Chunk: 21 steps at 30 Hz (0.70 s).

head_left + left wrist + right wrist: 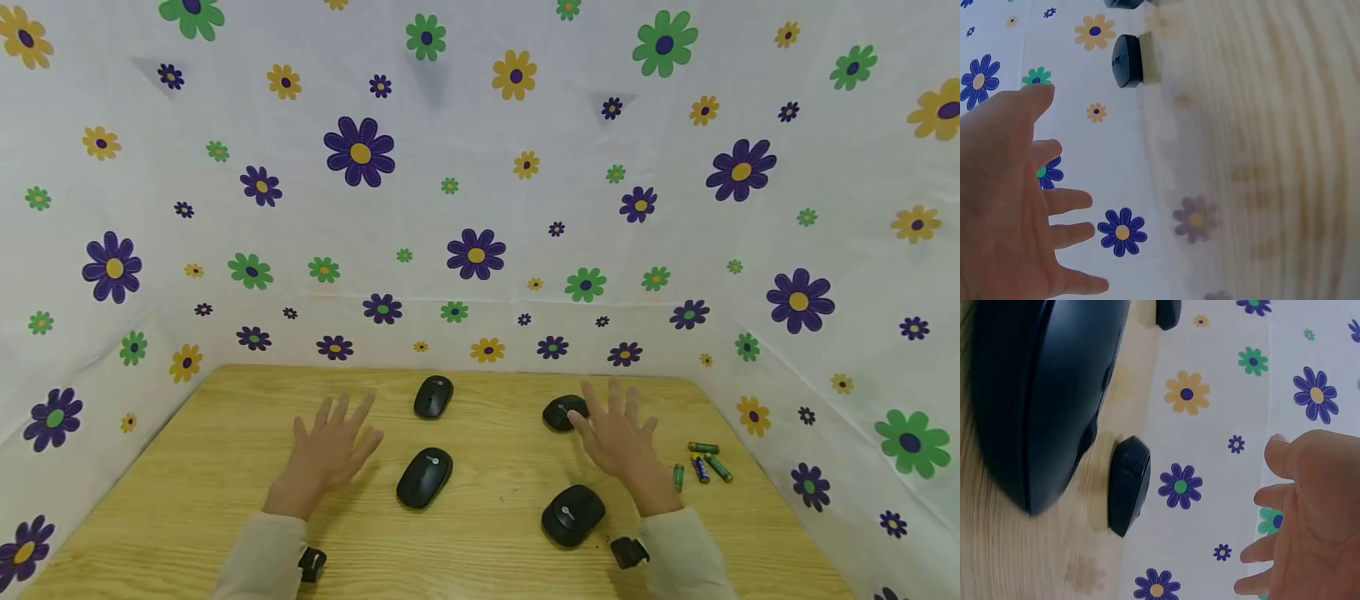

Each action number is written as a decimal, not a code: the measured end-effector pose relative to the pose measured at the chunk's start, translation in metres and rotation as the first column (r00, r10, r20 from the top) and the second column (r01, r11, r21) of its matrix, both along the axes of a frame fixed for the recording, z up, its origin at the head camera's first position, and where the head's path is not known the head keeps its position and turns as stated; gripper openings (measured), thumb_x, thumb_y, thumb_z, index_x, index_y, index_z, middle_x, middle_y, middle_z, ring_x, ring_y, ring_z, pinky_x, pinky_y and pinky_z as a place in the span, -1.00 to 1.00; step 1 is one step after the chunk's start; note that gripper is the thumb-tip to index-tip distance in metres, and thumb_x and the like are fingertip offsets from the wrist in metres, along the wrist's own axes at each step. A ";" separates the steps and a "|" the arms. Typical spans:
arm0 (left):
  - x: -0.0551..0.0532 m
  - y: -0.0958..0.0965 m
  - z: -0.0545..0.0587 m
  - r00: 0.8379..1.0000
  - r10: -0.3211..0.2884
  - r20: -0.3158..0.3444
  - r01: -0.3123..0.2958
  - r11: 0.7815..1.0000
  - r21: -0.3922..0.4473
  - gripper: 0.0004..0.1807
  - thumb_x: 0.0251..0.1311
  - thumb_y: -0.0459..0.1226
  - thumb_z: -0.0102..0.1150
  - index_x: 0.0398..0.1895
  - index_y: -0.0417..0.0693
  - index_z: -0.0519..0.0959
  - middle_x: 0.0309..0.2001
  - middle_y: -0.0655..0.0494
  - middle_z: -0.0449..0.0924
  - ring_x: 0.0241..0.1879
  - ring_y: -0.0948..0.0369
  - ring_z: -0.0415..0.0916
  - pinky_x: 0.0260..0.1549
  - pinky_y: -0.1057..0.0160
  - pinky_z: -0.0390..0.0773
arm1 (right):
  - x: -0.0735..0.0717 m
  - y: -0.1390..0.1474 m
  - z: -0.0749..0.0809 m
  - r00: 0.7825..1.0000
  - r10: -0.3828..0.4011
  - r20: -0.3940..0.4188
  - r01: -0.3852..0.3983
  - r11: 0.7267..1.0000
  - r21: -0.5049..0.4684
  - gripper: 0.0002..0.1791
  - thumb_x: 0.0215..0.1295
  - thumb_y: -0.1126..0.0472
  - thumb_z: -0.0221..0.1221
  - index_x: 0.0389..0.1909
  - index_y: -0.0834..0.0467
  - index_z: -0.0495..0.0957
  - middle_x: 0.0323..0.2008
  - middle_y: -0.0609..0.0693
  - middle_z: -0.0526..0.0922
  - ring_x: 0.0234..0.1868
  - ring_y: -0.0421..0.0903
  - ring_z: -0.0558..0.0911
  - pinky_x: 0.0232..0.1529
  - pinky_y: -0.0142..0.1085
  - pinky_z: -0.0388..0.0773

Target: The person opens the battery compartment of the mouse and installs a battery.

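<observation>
Pale sleeves (262, 558) nearest you, your left hand (324, 454) and right hand (621, 437) hover empty, fingers spread, near four black wireless mice (424, 478), apparently spaced for easy reach.

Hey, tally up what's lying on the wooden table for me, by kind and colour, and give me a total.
Black rounded computer mice: 4
Green cylindrical batteries: 3
Blue-and-yellow cylindrical battery: 1
Total: 8
</observation>
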<state>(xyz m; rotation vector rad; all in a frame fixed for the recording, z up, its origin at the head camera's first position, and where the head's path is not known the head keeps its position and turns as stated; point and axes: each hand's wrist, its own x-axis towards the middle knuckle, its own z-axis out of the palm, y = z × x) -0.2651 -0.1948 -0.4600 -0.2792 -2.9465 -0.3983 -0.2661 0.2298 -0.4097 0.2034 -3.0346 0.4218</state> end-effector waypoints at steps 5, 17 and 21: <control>0.001 0.013 0.000 0.996 -0.078 0.038 0.076 0.995 0.060 -0.25 0.52 0.11 0.00 0.65 0.07 0.13 0.51 -0.39 0.24 0.41 -0.42 0.29 0.20 -0.55 0.42 | -0.002 -0.015 0.001 0.995 0.099 0.023 -0.096 0.989 -0.115 -0.27 0.68 -0.09 -0.14 0.65 0.21 -0.02 0.57 0.56 -0.12 0.54 0.64 -0.12 0.38 0.64 0.00; 0.012 0.056 0.000 0.980 -0.183 0.078 0.167 0.970 0.177 -0.33 0.42 0.02 0.23 0.50 -0.01 0.39 0.40 -0.31 0.38 0.30 -0.32 0.44 0.14 -0.37 0.58 | -0.006 -0.058 -0.003 0.948 0.316 0.038 -0.277 0.878 -0.389 -0.32 0.67 0.04 -0.07 0.61 0.30 0.06 0.59 0.32 0.15 0.59 0.32 0.18 0.60 0.26 0.12; 0.016 0.064 -0.003 0.975 -0.180 0.130 0.157 0.973 0.167 -0.28 0.38 0.06 0.27 0.52 0.03 0.37 0.41 -0.28 0.38 0.29 -0.30 0.46 0.06 -0.37 0.62 | -0.005 -0.070 -0.005 0.948 0.316 0.033 -0.277 0.874 -0.400 -0.34 0.66 0.04 -0.05 0.59 0.29 0.13 0.57 0.30 0.21 0.59 0.30 0.22 0.60 0.23 0.16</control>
